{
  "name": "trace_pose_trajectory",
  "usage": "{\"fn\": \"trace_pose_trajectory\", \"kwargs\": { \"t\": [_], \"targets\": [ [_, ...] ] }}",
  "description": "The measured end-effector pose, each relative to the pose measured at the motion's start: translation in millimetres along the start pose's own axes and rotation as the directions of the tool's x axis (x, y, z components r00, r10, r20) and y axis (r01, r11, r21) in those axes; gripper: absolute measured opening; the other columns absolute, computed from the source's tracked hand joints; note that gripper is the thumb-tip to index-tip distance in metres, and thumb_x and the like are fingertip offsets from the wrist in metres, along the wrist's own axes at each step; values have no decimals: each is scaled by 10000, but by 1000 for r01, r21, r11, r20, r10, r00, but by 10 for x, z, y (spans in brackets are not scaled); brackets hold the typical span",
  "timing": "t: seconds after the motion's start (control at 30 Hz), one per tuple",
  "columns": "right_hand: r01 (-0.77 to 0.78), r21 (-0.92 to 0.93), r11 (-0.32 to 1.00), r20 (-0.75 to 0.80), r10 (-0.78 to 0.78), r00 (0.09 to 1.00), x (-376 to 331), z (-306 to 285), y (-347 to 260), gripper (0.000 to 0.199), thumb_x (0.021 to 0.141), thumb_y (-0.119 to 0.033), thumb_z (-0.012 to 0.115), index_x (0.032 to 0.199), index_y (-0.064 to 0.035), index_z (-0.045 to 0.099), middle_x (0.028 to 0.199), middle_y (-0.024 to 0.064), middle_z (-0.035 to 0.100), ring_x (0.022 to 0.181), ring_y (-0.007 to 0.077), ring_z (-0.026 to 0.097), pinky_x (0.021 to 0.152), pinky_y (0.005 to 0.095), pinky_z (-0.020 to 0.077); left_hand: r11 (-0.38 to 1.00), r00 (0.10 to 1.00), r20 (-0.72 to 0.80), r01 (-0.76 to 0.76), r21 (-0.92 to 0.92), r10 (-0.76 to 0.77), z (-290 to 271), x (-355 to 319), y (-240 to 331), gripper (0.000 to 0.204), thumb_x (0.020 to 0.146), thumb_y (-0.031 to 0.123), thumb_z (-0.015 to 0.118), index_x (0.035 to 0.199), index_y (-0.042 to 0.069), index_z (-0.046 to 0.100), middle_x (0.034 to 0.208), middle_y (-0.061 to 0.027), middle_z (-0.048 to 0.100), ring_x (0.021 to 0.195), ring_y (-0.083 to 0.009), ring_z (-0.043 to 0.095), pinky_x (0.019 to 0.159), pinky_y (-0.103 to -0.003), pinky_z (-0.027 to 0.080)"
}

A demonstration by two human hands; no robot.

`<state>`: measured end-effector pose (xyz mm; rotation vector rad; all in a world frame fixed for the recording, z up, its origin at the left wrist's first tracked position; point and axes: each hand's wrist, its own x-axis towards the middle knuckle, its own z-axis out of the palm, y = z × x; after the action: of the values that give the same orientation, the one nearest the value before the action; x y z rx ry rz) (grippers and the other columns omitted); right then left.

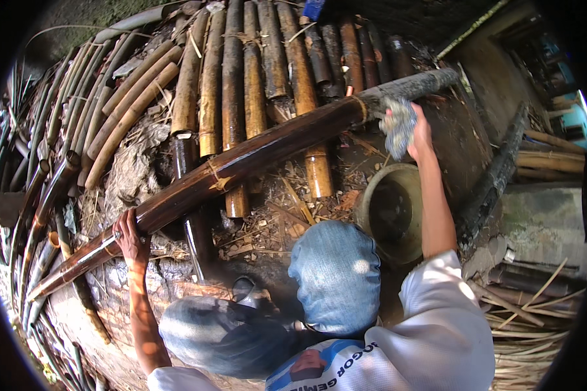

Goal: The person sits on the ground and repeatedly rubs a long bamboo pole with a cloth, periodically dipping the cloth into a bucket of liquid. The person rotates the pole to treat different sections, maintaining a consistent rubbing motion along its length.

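Observation:
A long bamboo pole (pixel 267 153) slants from lower left to upper right in front of me. Most of it is wet, dark brown and shiny; its upper right end is dull grey. Near the lower left end, my left hand (pixel 132 242) grips the pole, its fingers curled over the top. My right hand (pixel 421 133) is closed on a crumpled grey-blue cloth (pixel 398 125), held at the pole beside the border of the wet and grey parts. Below that hand stands a round bucket (pixel 365 207) with dark liquid inside.
Beyond the pole lie several cut bamboo poles (pixel 212 85) side by side, some wet. More bamboo (pixel 91 98) is stacked at left. A small metal-looking container (pixel 244 289) sits near my knees. A dark log (pixel 499 169) slants at right, beside a concrete block (pixel 544 221) and split strips (pixel 528 352).

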<state>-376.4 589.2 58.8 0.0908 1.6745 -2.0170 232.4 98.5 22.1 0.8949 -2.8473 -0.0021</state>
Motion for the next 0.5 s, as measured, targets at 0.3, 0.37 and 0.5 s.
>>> {"fn": "trace_pose_trajectory", "kwargs": {
  "t": [0.3,0.37,0.5],
  "targets": [
    [-264,317,911,42,265,963,-1375,-1008,269,544,996,-398,451,1273,35,628,1192,211,694,1031,445,682,976,639,562,996,970,234,-77,40,66,19,218,-333,1149,652,160,923,1609,119,290,1457,-164,464,1384,-381,435,1115,-570,390],
    [-305,350,886,-42,340,939,-1384,-1058,343,542,987,-385,467,1286,43,612,1209,212,681,1042,464,675,969,649,563,1000,960,277,-31,-2,30,-10,328,-244,1180,649,238,951,1609,98,280,1470,-191,449,1391,-393,430,1124,-576,389],
    [-57,-269,961,-20,54,998,-1523,-1168,784,457,1024,-318,503,1361,-13,550,1202,122,654,1079,296,666,963,446,559,957,948,288,-47,-286,133,-25,581,222,1232,627,460,968,1597,78,311,1477,-237,464,1354,-444,477,1095,-605,414]
  ]
}}
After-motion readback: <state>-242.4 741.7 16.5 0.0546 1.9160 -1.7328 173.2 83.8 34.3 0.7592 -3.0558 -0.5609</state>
